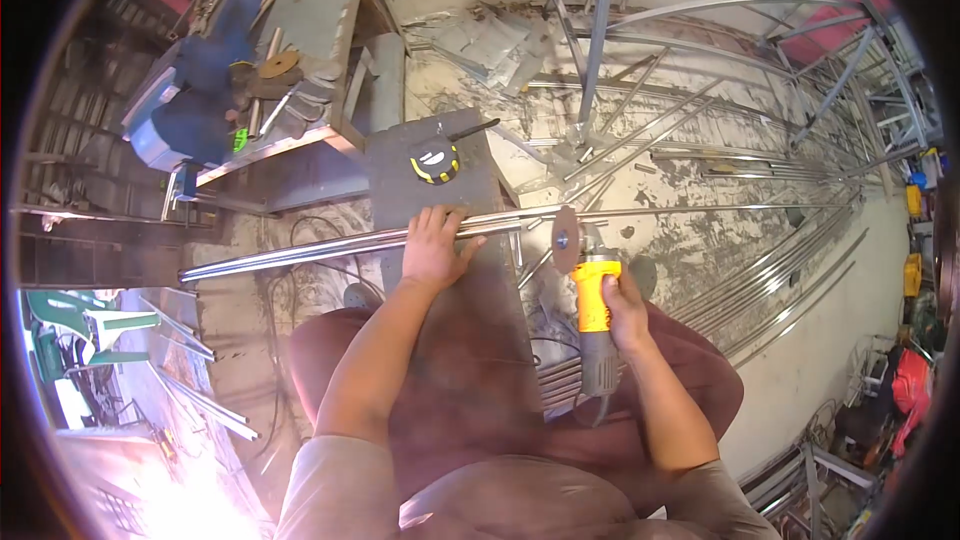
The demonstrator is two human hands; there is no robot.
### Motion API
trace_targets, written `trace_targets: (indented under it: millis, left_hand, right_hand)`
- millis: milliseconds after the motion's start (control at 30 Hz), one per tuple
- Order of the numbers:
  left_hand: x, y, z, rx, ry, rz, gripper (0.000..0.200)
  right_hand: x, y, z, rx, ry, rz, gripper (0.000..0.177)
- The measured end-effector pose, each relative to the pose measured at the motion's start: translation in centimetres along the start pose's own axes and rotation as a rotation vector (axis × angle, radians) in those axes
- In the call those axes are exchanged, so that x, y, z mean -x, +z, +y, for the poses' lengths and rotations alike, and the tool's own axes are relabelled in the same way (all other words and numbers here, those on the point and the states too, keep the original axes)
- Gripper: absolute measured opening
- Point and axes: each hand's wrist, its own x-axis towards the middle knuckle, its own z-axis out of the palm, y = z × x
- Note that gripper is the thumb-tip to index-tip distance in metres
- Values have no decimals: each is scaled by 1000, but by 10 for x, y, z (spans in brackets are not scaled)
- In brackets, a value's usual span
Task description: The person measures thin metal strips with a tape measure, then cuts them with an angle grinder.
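My left hand (432,250) is closed over a bundle of shiny metal tubes (300,260), which lies across a dark metal bench top (390,202). In my right hand (628,315) is a yellow and grey angle grinder (594,300), held upright by its body. Its brown cutting disc (566,240) stands beside the tubes' right-hand ends, overlapping them in this view. A black and yellow tape measure (434,161) rests on the bench beyond my left hand, with a thin black stick-like item (475,130) close by it.
A steel worktable (340,0) at the upper left carries a blue machine (160,130) and a loose disc (281,64). Long tubes (740,280) lie on the floor at right, below a welded metal frame (597,40). Green chairs (95,320) and a bright glare are at lower left.
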Motion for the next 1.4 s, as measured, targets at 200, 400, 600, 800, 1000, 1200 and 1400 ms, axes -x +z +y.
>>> trace_targets:
  millis: [200,400,600,800,1000,1200,1400]
  left_hand:
    - [0,8,-11,37,34,47,54]
    - [-3,7,-10,38,60,46,52]
    - [-2,8,-12,37,75,55,53]
    - [-3,4,-8,76,74,69,52]
    - [-3,7,-10,71,84,84,53]
    - [-2,8,-12,49,81,72,51]
    - [-2,10,-14,42,102,85,53]
  right_hand:
    - [-14,21,8,130,122,40,58]
    - [-17,34,-3,431,103,16,78]
    - [-19,37,9,514,59,3,87]
    - [-22,46,-1,496,117,-5,91]
    - [-22,47,2,566,73,12,90]
    - [-25,46,3,497,83,-19,93]
    - [-26,46,3,522,108,-17,94]
